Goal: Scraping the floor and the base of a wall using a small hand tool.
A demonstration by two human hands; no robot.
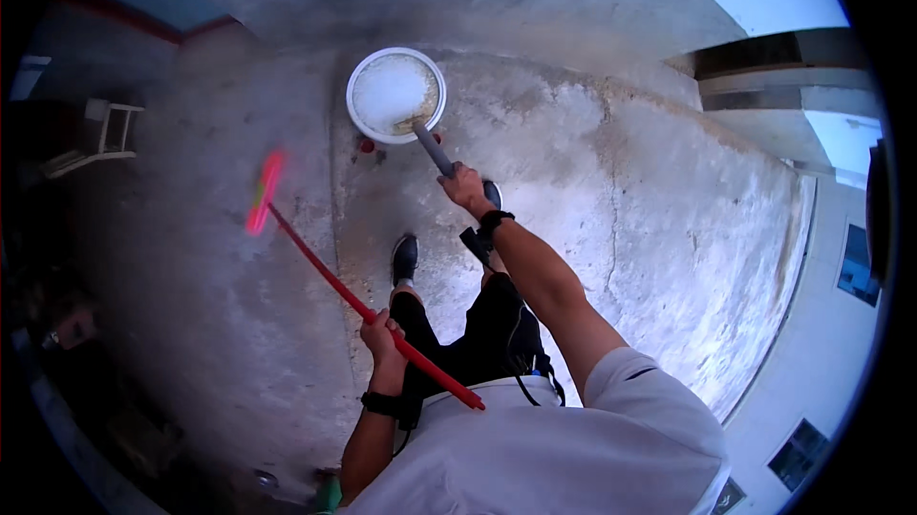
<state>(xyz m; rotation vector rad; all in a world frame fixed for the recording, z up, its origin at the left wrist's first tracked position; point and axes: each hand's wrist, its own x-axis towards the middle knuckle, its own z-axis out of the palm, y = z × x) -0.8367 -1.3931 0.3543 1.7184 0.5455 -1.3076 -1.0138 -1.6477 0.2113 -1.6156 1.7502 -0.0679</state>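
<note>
My left hand (382,333) is closed round the red pole of a broom-like tool (330,274). Its pink-red head (265,193), blurred and with a yellow-green patch, is off to the left over the floor. The pole's other end slants down across my waist. My right hand (465,187) grips a thick grey handle (435,151). The handle's far end lies over the near right rim of a round white object (355,123), perhaps a tub, with a pale, whitish middle. Small red parts show below its near side. What the grey handle ends in is not clear.
Rough concrete floor (544,200) spreads around my feet, with a crack to the right. A small pale stool-like frame (117,129) stands at the left, near dark clutter. A wall with windows (858,265) is at the right. Beams or ledges (764,75) are at the upper right.
</note>
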